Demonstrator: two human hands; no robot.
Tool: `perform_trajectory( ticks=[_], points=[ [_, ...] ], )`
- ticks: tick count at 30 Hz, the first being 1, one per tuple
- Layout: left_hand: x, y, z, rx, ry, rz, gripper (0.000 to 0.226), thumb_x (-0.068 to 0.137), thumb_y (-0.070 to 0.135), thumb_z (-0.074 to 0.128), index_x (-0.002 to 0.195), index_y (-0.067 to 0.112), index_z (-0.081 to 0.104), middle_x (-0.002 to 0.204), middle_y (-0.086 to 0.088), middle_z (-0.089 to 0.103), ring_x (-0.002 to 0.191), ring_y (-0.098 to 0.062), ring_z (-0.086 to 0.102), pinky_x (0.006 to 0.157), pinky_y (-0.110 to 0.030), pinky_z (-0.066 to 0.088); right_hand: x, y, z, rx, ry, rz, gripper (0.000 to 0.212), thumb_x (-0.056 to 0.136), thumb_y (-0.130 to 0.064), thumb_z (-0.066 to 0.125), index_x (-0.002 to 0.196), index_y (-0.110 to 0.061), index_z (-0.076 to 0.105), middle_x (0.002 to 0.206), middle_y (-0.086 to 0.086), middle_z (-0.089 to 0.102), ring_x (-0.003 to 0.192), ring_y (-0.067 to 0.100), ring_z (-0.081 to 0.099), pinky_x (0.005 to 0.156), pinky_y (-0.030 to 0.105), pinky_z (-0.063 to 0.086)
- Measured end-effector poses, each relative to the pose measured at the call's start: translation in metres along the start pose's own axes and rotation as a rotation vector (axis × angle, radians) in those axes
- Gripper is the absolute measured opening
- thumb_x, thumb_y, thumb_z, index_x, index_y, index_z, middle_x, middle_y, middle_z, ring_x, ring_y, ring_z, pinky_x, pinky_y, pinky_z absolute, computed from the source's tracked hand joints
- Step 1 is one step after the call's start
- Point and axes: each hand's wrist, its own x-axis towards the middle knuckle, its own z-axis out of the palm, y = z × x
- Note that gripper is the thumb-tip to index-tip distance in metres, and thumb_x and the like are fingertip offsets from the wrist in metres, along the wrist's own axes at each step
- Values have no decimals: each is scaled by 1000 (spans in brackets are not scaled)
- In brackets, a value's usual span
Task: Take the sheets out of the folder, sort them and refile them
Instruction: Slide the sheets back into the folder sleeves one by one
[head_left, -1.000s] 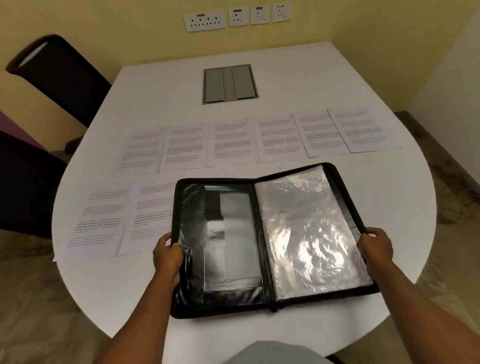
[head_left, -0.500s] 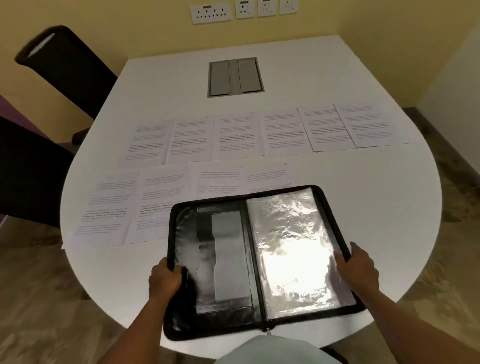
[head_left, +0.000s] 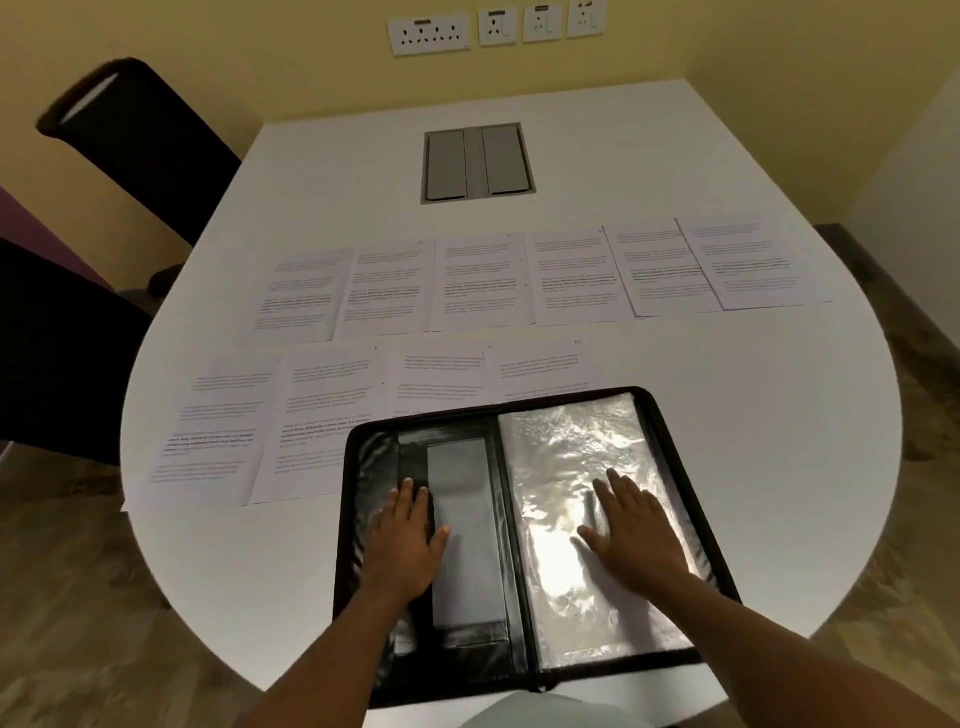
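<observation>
Black folder (head_left: 670, 447): lying open and flat at the desk's near edge, its near rim reaching that edge, its far rim covering the near parts of two sheets.
Left hand (head_left: 402, 540): resting flat, fingers straight, on the folder's left inner cover beside a grey pocket (head_left: 462, 530); gripping nothing.
Right hand (head_left: 636, 535): lying flat with fingers spread on the shiny plastic sleeves (head_left: 571, 452); gripping nothing.
Far row of sheets (head_left: 545, 278): six pages lying side by side across the desk's middle, edges touching or slightly overlapping.
Near row of sheets (head_left: 270, 426): four pages running from the left edge toward the folder.
Desk (head_left: 779, 415): white, showing bare surface toward its right edge, beside the folder.
Grey hatch (head_left: 478, 162): sitting flush near the far edge.
Black chairs (head_left: 140, 140): standing along the desk's left side.
Sockets (head_left: 493, 28): lining the yellow wall behind.
</observation>
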Motion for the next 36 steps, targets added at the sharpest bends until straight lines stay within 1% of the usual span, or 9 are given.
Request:
perform_trajectory(
  ticks=[3, 7, 12, 15, 19, 23, 26, 29, 36],
  points=[
    [14, 8, -3, -23, -14, 31, 83, 87, 65, 15, 154, 16, 16, 162, -5, 5, 149, -24, 3, 121, -39, 9, 13, -4, -4, 15, -9, -22, 76, 96, -61, 32, 156, -21, 9, 164, 2, 0, 151, 18, -1, 121, 35, 3],
    [45, 17, -12, 7, -20, 80, 72, 96, 58, 26, 154, 16, 15, 162, -5, 4, 149, -22, 3, 121, -38, 7, 41, -8, -16, 0, -31, -57, 76, 97, -61, 27, 156, -18, 7, 164, 2, -2, 151, 17, -3, 121, 35, 1],
    [96, 32, -31, 35, -46, 99, 71, 98, 56, 27, 155, 18, 7, 162, -1, -5, 149, -20, -4, 121, -39, 3, 96, -18, -41, -1, -13, -115, 76, 97, -62, 25, 156, -17, 8, 164, 3, -2, 151, 18, -2, 121, 35, 2],
    [127, 38, -40, 58, -61, 125, 73, 97, 59, 23, 155, 18, 6, 162, 0, -7, 149, -20, -5, 121, -38, 2, 134, -25, -56, 4, -9, -123, 75, 98, -61, 22, 156, -17, 6, 164, 3, -4, 151, 18, -4, 121, 35, 0],
    [168, 42, -46, 112, -108, 165, 73, 97, 62, 19, 155, 21, 3, 161, 2, -10, 149, -19, -7, 120, -39, -1, 182, -32, -66, 0, -38, -140, 69, 98, -60, 17, 156, -25, 7, 164, 3, -5, 151, 22, -2, 121, 38, 3],
    [203, 42, -44, 147, -153, 189, 71, 96, 63, 17, 154, 25, 2, 161, 3, -10, 149, -19, -7, 120, -40, -1, 219, -33, -63, -13, -130, -123, 65, 99, -60, 17, 156, -30, 8, 164, 3, -6, 151, 26, 0, 121, 43, 9],
    [220, 38, -36, 130, -186, 208, 74, 92, 68, 12, 154, 29, 2, 161, 5, -11, 149, -20, -7, 120, -40, 1, 234, -32, -59, -9, -188, -94, 66, 99, -61, 16, 156, -31, 6, 164, 3, -7, 150, 28, -4, 121, 45, 10],
    [228, 36, -26, 115, -145, 211, 81, 84, 73, 1, 153, 32, -1, 160, 8, -15, 148, -19, -10, 120, -40, 0, 242, -32, -55, -27, -179, -72, 68, 97, -63, 14, 156, -31, 0, 163, 4, -11, 150, 29, -8, 121, 46, 8],
    [233, 39, -13, 70, -93, 164, 85, 80, 77, -11, 153, 34, -3, 158, 9, -18, 148, -19, -12, 120, -41, -1, 244, -24, -44, -45, -119, -30, 71, 97, -62, 19, 154, -32, -10, 162, 3, -17, 149, 28, -14, 122, 46, 1]
  ],
)
